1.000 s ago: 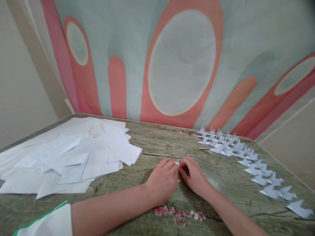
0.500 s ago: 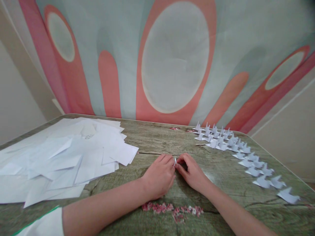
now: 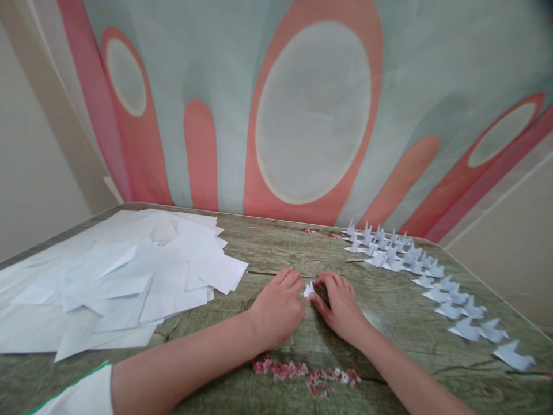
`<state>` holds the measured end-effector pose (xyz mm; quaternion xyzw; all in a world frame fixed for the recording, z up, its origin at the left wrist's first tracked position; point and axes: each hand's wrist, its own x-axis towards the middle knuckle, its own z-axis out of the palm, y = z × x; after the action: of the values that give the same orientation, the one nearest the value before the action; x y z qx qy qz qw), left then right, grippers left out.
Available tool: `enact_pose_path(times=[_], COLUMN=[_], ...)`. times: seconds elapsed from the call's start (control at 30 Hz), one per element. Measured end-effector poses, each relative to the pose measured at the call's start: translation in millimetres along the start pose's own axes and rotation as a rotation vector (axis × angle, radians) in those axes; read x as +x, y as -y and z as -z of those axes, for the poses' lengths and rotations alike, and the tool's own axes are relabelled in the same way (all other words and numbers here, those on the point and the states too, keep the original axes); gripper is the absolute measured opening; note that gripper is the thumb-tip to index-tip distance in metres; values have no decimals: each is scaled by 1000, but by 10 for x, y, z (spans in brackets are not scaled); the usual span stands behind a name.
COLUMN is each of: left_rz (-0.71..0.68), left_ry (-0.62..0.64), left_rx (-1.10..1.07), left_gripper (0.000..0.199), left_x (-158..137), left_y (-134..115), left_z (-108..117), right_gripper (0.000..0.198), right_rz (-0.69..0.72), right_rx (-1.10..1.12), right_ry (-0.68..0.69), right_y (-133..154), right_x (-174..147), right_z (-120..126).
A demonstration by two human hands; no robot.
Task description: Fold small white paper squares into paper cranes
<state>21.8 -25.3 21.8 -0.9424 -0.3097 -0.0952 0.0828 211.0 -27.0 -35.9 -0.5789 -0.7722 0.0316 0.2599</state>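
Observation:
A small white folded paper piece [image 3: 308,290] with pointed tips shows between my two hands, over the middle of the table. My left hand [image 3: 279,308] reaches it from the left, back of the hand up; its thumb and the inner side of its fingertips are hidden, but the fingers curl in against the paper. From the other side my right hand [image 3: 341,308] pinches at it, thumb at the paper's lower right edge and bent fingers just behind. Part of the paper is covered by the fingers.
Loose white paper sheets [image 3: 173,288] lie in a spread heap on the left. Several folded paper cranes [image 3: 466,329] stand in rows along the right side. The wood-patterned table [image 3: 276,245] has printed pink flowers and meets a patterned backdrop [image 3: 233,150] behind.
My fingers have loosened and drawn slightly apart around the folded paper, so more of it shows. The whole view has shifted a little.

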Motion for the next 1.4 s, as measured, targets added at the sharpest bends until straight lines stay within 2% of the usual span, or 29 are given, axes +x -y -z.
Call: enact_pose_path(times=[0.33,0.57,1.0,1.13,1.27,1.33,1.4], left_rz=[-35,-25,-27,-32,49,150,270], left_ry=[-2,-53,-41,-71,-119,-142,-162], left_rx=[-6,-84,-109,-213,-395,-466,-510], left_gripper=[25,26,28,19,16,9,12], left_x=[38,25,61,57,65,72,76], left_y=[-33,-30,-7,16,81,114,140], left_z=[-23,-64,-93,-148,-235,-281,-324], right_gripper=[19,17,15,13,11,9,8], right_rz=[1,14,-9,-15,-8,-8,-20], right_rx=[9,2,56,76,98,114,131], right_ry=[9,-7,-17,-18,-8,4,13], right_y=[-19,-41,-40,-42,-44,-45,-43], right_x=[-3,-1,-6,-7,-10,-11,-9], right_z=[-12,-30,-20,-4,10,15,20])
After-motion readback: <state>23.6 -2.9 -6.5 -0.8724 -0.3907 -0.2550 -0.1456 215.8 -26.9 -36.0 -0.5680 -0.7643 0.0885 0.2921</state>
